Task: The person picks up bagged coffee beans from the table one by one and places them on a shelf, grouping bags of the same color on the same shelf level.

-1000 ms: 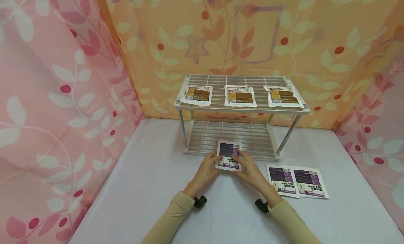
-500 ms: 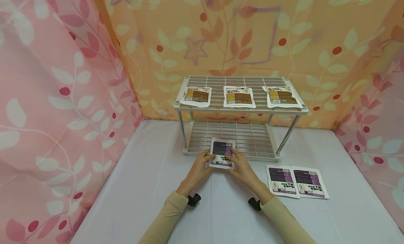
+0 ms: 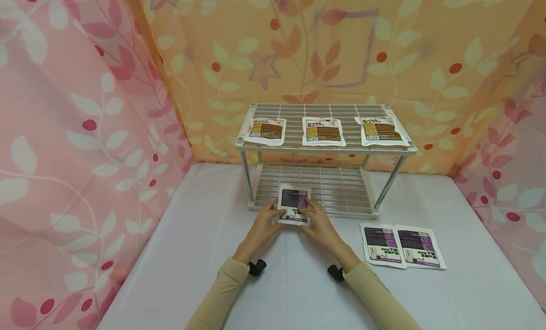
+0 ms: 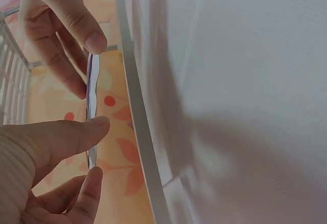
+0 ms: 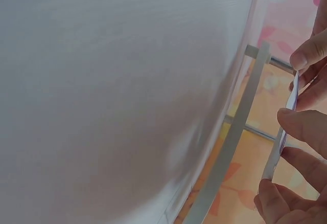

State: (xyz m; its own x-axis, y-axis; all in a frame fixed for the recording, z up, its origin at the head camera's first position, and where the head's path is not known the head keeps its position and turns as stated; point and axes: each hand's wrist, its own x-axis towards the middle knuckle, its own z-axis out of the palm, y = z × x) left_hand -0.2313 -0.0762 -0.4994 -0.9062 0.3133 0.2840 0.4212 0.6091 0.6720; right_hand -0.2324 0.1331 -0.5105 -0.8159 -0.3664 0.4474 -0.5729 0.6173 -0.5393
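A flat white pouch with a purple and black label [image 3: 292,200] is held up at the front edge of the lower rack shelf. My left hand [image 3: 263,225] pinches its left edge, and my right hand [image 3: 320,224] pinches its right edge. The left wrist view shows the pouch [image 4: 92,91] edge-on, with fingers and thumbs of both hands on it. Seen from the right wrist, the thin pouch edge [image 5: 291,101] stands above the table surface, apart from it. Two more purple pouches [image 3: 384,246] lie side by side on the table, to the right of my right forearm.
A white two-tier wire rack [image 3: 326,149] stands at the back of the table [image 3: 204,216]. Three brown-labelled pouches [image 3: 323,132] lie spaced along its top shelf. Metal posts [image 3: 390,182] hold up that shelf. Patterned cloth walls [image 3: 213,83] enclose the table.
Both hands have moved left and slightly away from me, carrying the purple pouch toward the left part of the lower shelf. The other pouches have stayed in place.
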